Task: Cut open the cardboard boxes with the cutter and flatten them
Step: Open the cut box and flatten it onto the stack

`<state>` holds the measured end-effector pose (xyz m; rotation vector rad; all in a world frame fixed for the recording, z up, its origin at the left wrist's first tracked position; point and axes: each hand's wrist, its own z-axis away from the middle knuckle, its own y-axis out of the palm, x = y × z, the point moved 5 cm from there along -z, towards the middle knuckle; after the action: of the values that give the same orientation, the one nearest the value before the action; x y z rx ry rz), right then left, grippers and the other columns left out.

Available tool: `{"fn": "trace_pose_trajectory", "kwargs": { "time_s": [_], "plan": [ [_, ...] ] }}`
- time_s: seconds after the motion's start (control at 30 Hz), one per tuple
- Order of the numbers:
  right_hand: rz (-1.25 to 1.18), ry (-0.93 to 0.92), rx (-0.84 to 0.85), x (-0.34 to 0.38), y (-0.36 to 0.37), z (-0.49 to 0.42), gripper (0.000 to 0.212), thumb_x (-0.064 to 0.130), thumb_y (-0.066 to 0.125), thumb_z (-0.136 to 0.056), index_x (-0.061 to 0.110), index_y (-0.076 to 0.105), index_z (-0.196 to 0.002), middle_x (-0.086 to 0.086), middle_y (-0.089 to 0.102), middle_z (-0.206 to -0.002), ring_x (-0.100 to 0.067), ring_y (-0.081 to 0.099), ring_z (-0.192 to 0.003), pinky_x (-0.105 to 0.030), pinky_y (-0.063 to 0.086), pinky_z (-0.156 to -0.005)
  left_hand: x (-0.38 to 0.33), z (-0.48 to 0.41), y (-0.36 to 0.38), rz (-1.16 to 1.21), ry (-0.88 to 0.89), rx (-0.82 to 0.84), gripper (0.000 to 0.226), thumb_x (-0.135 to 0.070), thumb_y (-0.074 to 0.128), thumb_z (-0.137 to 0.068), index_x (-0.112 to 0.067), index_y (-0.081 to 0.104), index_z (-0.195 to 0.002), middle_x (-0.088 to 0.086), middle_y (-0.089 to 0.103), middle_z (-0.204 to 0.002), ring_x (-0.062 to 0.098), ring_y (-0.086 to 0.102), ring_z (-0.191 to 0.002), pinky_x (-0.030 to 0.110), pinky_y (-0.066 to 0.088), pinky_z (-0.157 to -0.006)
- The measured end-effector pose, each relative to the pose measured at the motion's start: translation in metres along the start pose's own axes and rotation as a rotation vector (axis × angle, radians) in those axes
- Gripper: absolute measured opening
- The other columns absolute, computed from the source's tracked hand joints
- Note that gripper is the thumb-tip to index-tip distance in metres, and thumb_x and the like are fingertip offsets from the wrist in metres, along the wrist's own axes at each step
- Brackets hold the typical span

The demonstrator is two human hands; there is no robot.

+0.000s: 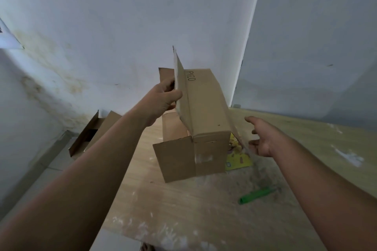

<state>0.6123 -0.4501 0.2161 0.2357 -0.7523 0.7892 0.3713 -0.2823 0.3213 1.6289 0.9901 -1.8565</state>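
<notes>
A brown cardboard box (pixel 206 108) marked "PICO" is tipped up on the wooden table (pixel 183 206), its flaps loose and one end hanging open toward me. My left hand (pixel 163 100) grips the box's raised long flap, thumb on the near face and fingers behind. My right hand (pixel 263 140) hovers just right of the box with fingers spread, holding nothing and apart from the cardboard. The green cutter (pixel 258 194) lies on the table near the front right, away from both hands.
Another opened cardboard box (pixel 91 132) sits on the floor at the left, against the stained wall. A yellow printed packet (pixel 238 158) lies on the table behind the box's right side. A wall corner rises behind the table.
</notes>
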Motion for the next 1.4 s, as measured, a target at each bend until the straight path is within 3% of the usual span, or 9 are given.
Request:
{"fn": "trace_pose_trajectory", "kwargs": {
  "time_s": [0.23,0.5,0.57,0.67,0.8,0.97,1.1,1.27,1.4],
  "plan": [
    [-0.346,-0.307,-0.094,0.022,0.003,0.012,0.012,0.010,0.059,-0.091,0.012,0.065,-0.101,-0.008,0.068,-0.096,-0.020,0.062,-0.078,-0.027,0.045,-0.058,-0.012,0.005,0.003,-0.039,0.132,-0.125,0.044,0.002,0.055,-0.094,-0.026,0.070,-0.123,-0.011,0.075,-0.117,0.007,0.069,-0.110,0.028,0.055,-0.096],
    [-0.046,-0.749,0.486,0.022,0.084,0.093,0.054,0.029,0.062,-0.088,0.027,0.056,-0.141,0.012,0.066,-0.130,-0.007,0.059,-0.123,-0.029,0.043,-0.104,-0.016,0.003,0.025,-0.194,0.182,-0.284,0.055,-0.056,0.040,-0.105,-0.013,0.074,-0.104,0.003,0.072,-0.086,0.023,0.068,-0.083,0.048,0.054,-0.078],
    [-0.007,-0.754,0.558,0.009,0.098,0.095,0.045,0.026,0.052,-0.097,0.029,0.056,-0.142,0.017,0.062,-0.134,0.005,0.053,-0.124,-0.013,0.039,-0.097,-0.014,0.001,0.028,-0.187,0.149,-0.254,0.056,-0.070,0.046,-0.096,-0.024,0.071,-0.117,-0.004,0.074,-0.105,0.019,0.070,-0.100,0.047,0.057,-0.090],
    [-0.032,-0.601,0.430,0.004,0.098,0.073,0.039,0.019,0.043,-0.091,0.028,0.073,-0.114,0.004,0.068,-0.123,-0.017,0.056,-0.121,-0.035,0.042,-0.095,-0.010,-0.004,0.032,-0.448,0.060,-0.074,0.083,-0.070,0.066,-0.079,-0.032,0.042,-0.150,-0.005,0.056,-0.141,0.017,0.061,-0.119,0.041,0.054,-0.099],
    [0.243,-0.518,0.339,0.003,0.095,0.045,0.050,-0.008,0.044,-0.086,0.026,0.063,-0.116,-0.002,0.056,-0.116,-0.015,0.055,-0.086,-0.026,0.045,-0.062,-0.003,-0.007,0.029,-0.359,-0.080,0.006,0.071,-0.049,0.063,-0.088,-0.032,0.039,-0.152,0.007,0.063,-0.129,0.023,0.075,-0.096,0.041,0.065,-0.079],
    [0.737,-0.664,0.383,-0.005,0.104,0.023,0.087,0.009,0.077,-0.073,0.045,0.032,-0.138,0.001,0.036,-0.144,-0.030,0.057,-0.118,-0.050,0.059,-0.083,0.003,-0.010,0.015,-0.301,-0.122,-0.044,0.076,-0.042,0.063,-0.094,-0.036,0.026,-0.159,0.000,0.071,-0.117,0.019,0.077,-0.090,0.044,0.064,-0.084],
    [1.080,-0.779,0.253,-0.001,0.109,0.010,0.118,0.041,0.092,-0.060,0.041,0.016,-0.150,-0.008,0.015,-0.161,-0.034,0.016,-0.148,-0.054,0.033,-0.115,0.004,-0.018,0.008,-0.321,-0.133,-0.089,0.083,-0.043,0.069,-0.089,-0.037,0.023,-0.159,-0.002,0.070,-0.119,0.016,0.078,-0.087,0.041,0.065,-0.082],
    [1.286,-1.040,0.027,0.010,0.116,0.026,0.109,0.062,0.088,-0.055,0.025,0.037,-0.144,-0.010,0.024,-0.155,-0.033,0.018,-0.147,-0.049,0.029,-0.117,0.006,-0.033,0.001,-0.346,-0.154,-0.112,0.084,-0.039,0.072,-0.092,-0.037,0.022,-0.159,-0.002,0.068,-0.122,0.015,0.078,-0.085,0.040,0.065,-0.081],
    [1.179,-1.165,-0.167,0.012,0.120,0.032,0.071,0.073,0.071,-0.069,0.019,0.062,-0.113,0.002,0.052,-0.109,-0.024,0.049,-0.111,-0.040,0.044,-0.096,0.007,-0.040,-0.010,-0.377,-0.165,-0.150,0.098,-0.047,0.076,-0.082,-0.034,0.020,-0.161,0.003,0.060,-0.139,0.023,0.072,-0.106,0.043,0.060,-0.092]
  ]
}}
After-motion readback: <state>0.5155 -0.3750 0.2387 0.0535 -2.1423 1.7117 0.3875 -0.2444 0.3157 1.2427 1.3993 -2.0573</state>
